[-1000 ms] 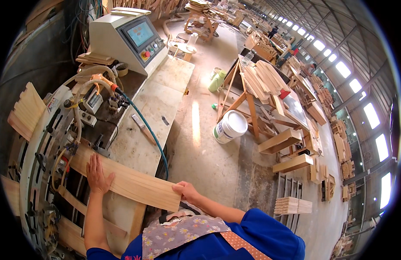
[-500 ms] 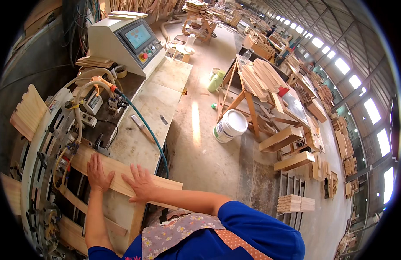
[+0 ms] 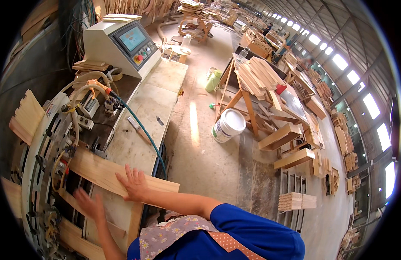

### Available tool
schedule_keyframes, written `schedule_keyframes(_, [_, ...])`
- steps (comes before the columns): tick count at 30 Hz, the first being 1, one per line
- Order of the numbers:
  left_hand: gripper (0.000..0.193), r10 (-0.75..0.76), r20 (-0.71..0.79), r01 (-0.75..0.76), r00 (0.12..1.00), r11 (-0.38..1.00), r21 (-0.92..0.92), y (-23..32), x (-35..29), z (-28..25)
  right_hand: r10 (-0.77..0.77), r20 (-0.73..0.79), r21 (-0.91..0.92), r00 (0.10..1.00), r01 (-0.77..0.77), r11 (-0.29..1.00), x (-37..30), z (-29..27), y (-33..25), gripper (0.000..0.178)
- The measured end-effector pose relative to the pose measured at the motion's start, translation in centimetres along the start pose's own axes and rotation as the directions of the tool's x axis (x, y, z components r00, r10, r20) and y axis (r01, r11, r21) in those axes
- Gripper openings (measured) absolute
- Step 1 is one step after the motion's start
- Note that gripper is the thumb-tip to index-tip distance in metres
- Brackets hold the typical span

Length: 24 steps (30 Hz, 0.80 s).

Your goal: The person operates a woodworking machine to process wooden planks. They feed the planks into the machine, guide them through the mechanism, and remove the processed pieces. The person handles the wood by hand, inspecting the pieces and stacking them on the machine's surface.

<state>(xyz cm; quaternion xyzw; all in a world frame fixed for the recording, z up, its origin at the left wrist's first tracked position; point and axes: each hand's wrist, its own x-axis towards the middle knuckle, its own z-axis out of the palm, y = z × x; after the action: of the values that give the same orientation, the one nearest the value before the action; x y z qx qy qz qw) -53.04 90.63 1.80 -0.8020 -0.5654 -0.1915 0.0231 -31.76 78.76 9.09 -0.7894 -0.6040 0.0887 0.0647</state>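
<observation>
A wide pale wooden board (image 3: 103,169) lies across the machine's bed, its left end under the hoses and fittings of the machine (image 3: 44,143). My right hand (image 3: 134,184) rests flat on the board's right half, fingers spread. Off the board, my left hand (image 3: 90,205) hangs over the gap beside a narrower wooden strip (image 3: 70,200). It is somewhat blurred, but its fingers are stretched out, the thumb stands apart, and nothing is in it. Another wooden piece (image 3: 81,242) lies nearer to me on the machine.
A control box (image 3: 118,47) with a screen and buttons stands at the bed's far end. A blue-green hose (image 3: 142,125) arcs over the worktop (image 3: 152,93). On the floor to the right stand a white bucket (image 3: 228,125) and a trestle table with stacked boards (image 3: 263,73).
My left hand has lifted off the board and moved toward me and slightly left. My right hand stays on the board, shifted slightly left in the picture.
</observation>
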Motion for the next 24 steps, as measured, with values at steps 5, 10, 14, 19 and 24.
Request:
schedule_keyframes(5, [0.065, -0.416, 0.243, 0.384, 0.876, 0.908, 0.168, 0.2, -4.3, -4.5, 0.01, -0.001, -0.013, 1.0, -0.01, 1.0, -0.1, 0.5, 0.1, 0.104])
schedule_keyframes(10, [0.054, -0.3, 0.238, 0.281, 0.924, 0.953, 0.111, -1.1, 0.2, -4.0, 0.015, 0.026, -0.019, 1.0, -0.015, 1.0, 0.0, 0.2, -0.3, 0.103])
schedule_keyframes(14, [0.045, -0.224, 0.263, 0.198, 0.939, 0.973, 0.12, -1.8, 6.6, -1.1, -0.003, 0.044, 0.008, 0.999, 0.003, 1.0, 0.2, -0.2, -0.9, 0.103])
schedule_keyframes(19, [0.05, -0.338, 0.356, 0.323, 0.871, 0.941, 0.103, 3.8, 10.2, -2.4, 0.012, 0.054, 0.022, 0.998, -0.014, 1.0, -0.1, -0.7, -0.2, 0.102])
schedule_keyframes(24, [0.073, -0.195, 0.342, 0.213, 0.919, 0.977, -0.015, 2.8, 8.4, -1.5, 0.023, 0.036, 0.009, 0.999, -0.023, 1.0, -0.3, -0.4, -0.1, 0.102])
